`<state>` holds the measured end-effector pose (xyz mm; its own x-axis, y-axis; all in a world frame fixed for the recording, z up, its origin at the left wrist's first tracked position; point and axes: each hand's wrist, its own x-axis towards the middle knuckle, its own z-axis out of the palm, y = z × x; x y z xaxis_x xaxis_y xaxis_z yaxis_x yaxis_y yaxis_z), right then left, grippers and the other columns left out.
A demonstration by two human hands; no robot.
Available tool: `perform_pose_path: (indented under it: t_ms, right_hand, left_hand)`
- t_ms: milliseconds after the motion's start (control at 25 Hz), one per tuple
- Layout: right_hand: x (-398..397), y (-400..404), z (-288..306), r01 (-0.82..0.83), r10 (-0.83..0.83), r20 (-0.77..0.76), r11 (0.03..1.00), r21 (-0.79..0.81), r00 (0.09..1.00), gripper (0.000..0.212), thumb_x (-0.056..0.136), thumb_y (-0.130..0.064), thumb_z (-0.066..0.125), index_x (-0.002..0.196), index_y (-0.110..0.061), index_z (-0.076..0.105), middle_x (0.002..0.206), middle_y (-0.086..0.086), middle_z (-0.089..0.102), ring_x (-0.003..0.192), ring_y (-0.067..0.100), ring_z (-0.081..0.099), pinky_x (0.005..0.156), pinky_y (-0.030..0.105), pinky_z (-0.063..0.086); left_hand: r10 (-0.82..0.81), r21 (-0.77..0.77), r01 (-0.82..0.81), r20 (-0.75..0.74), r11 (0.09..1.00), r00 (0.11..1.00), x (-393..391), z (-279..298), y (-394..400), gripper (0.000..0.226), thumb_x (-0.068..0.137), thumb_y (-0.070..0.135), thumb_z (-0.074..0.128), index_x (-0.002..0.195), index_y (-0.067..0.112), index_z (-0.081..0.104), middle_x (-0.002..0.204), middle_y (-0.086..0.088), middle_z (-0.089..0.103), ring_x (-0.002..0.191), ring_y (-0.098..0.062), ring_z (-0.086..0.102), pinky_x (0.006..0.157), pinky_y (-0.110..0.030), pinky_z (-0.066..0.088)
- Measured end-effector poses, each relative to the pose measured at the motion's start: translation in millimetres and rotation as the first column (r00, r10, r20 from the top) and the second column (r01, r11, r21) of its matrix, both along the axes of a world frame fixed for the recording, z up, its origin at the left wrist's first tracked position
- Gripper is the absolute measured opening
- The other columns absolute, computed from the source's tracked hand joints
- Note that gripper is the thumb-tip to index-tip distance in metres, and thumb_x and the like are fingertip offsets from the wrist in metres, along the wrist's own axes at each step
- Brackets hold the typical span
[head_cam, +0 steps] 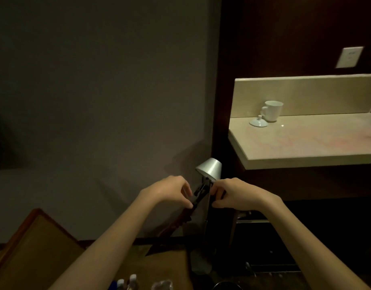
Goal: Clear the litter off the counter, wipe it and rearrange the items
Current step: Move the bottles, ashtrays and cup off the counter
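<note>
Currently both hands work at the jointed black arm of a small lamp, below and left of the table. The left hand pinches the dark arm section between thumb and curled fingers, just below the shade. The right hand has its fingers curled at the joint directly under the shade; exactly what it grips is hidden in shadow.

Handling, as a judgement: the lamp looks light, with a thin metal shade and a stiff hinged arm. The joints can swing or fold suddenly, so take hold on the straight arm sections, not on the shade, and keep fingertips out of the hinge gap. The shade may dent or tilt if pushed.

Relative to the lamp, the table lies up and to the right, well apart from both hands. A white mug stands at its back left corner, against the backsplash, with a white lid lying on the surface just beside it on the left. Both appear ceramic: rigid, smooth, breakable. Grip the mug by its handle and the lid by its knob.

Bottle caps show below the lamp, at the frame edge.
</note>
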<state>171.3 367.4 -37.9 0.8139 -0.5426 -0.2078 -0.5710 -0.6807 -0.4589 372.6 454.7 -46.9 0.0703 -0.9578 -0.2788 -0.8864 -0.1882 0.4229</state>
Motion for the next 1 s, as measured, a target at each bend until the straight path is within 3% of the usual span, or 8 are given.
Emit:
perform_pose_path:
  t_ms: [400,640,800,1000]
  right_hand:
    - [-108,-86,33,0.047,-0.046,0.021,0.996,-0.072,0.999,0.034,0.083,-0.034,0.068,0.113,-0.019,0.060,0.104,-0.002,0.066,0.094,0.016,0.061,0.081,0.030,0.050]
    - [-196,-169,46,0.016,-0.018,-0.019,0.994,-0.113,1.000,0.035,0.084,-0.033,0.067,0.113,-0.016,0.059,0.108,0.001,0.066,0.095,0.016,0.060,0.078,0.028,0.046]
    - [-241,-219,51,0.018,-0.020,-0.019,0.995,-0.103,1.000,0.035,0.086,-0.036,0.066,0.114,-0.018,0.057,0.110,0.000,0.065,0.097,0.016,0.060,0.084,0.029,0.048]
    - [-263,-269,48,0.037,-0.036,0.008,0.996,-0.078,0.999,0.036,0.087,-0.037,0.065,0.117,-0.018,0.057,0.112,-0.001,0.063,0.096,0.013,0.059,0.086,0.028,0.048]
  left_hand:
    - [-0.062,-0.083,0.065,0.036,0.994,0.997,-113,50,-95,0.035,0.079,0.035,0.074,0.111,0.023,0.067,0.105,0.008,0.071,0.095,-0.007,0.064,0.085,-0.025,0.052]
    - [-0.040,-0.076,0.035,-0.059,0.996,0.997,-207,55,-183,0.037,0.082,0.032,0.073,0.115,0.018,0.065,0.108,0.004,0.069,0.096,-0.011,0.066,0.086,-0.025,0.051]
    - [-0.031,-0.089,0.024,-0.082,0.996,0.996,-251,58,-233,0.035,0.082,0.030,0.073,0.114,0.017,0.065,0.104,0.004,0.069,0.093,-0.010,0.066,0.076,-0.017,0.048]
    - [0.021,-0.059,-0.024,-0.065,0.998,0.998,-265,68,-287,0.036,0.083,0.029,0.072,0.114,0.014,0.065,0.106,-0.001,0.070,0.090,-0.014,0.068,0.084,-0.027,0.052]
